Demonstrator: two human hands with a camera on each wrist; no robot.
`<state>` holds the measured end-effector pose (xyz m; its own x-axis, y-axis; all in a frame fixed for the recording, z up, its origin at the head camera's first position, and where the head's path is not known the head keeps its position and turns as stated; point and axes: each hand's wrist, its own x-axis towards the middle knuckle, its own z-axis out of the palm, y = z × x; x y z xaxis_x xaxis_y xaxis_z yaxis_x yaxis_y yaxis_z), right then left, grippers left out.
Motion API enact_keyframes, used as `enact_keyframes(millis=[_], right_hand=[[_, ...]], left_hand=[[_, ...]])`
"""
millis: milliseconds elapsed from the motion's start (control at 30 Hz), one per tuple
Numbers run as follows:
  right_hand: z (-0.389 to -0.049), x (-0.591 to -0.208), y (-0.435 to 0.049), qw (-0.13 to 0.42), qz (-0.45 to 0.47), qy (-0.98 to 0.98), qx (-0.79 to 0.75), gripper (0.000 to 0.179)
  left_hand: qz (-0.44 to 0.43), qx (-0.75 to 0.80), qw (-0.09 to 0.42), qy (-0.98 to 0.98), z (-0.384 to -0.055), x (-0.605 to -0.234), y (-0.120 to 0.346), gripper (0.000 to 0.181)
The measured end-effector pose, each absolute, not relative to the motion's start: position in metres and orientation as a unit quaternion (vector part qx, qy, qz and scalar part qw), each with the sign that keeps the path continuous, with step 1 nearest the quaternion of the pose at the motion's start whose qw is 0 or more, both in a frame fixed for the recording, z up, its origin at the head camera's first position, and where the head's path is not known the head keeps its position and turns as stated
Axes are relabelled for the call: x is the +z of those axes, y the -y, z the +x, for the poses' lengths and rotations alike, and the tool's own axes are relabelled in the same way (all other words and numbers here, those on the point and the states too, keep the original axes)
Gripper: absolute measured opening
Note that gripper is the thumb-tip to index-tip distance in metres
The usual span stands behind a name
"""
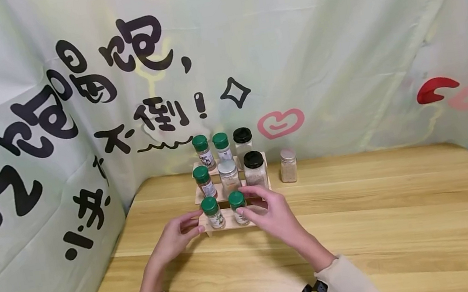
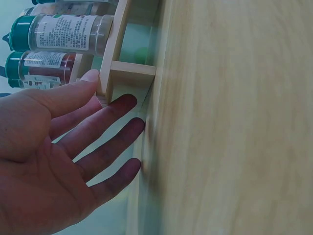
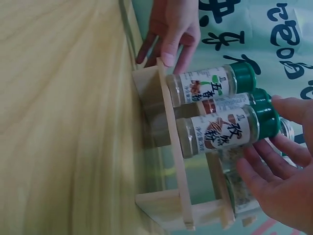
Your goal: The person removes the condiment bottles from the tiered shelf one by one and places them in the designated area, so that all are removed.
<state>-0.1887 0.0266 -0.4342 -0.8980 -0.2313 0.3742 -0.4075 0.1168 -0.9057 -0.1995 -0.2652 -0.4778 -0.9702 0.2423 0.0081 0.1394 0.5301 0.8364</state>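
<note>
While the left hand [image 1: 176, 237] rests at the left end of the wooden rack [image 1: 229, 222] — thumb against the shelf edge, other fingers loosely spread — the right hand [image 1: 274, 211] pinches the lid of the front right jar [image 3: 220, 129] between thumb and fingers; how firmly, can't tell. That jar stands upright on the lowest tier, base at the wood, so its placing looks about finished. Front left jar [image 1: 213, 214] is upright beside it, small gap between; bare shelf at the tier's right end. Middle tier holds three: red-filled jar [image 1: 206, 185], silver-lidded jar [image 1: 229, 177], mid black-lidded jar [image 1: 255, 173]. Off to the rack's right, a pale-lidded jar [image 1: 288, 168] stands on the table [image 1: 389, 223], touched by neither hand. Top tier, farthest, holds two green-lidded jars [image 1: 204, 156] and a rear black-lidded jar [image 1: 242, 139]. Count: eight racked, one off — loading reads as nearly done, only that loose jar apparently left for the front gap.
</note>
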Motion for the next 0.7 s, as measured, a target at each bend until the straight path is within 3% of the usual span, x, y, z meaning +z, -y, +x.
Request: enact_keyframes(millis=[700], right_hand=[[-0.1889, -0.4336, -0.0217, 0.086, 0.201, 0.738, 0.638, 0.036]], left_hand=[[0.116, 0.472, 0.052, -0.873, -0.1995, -0.4764, 0.2651, 0.048]])
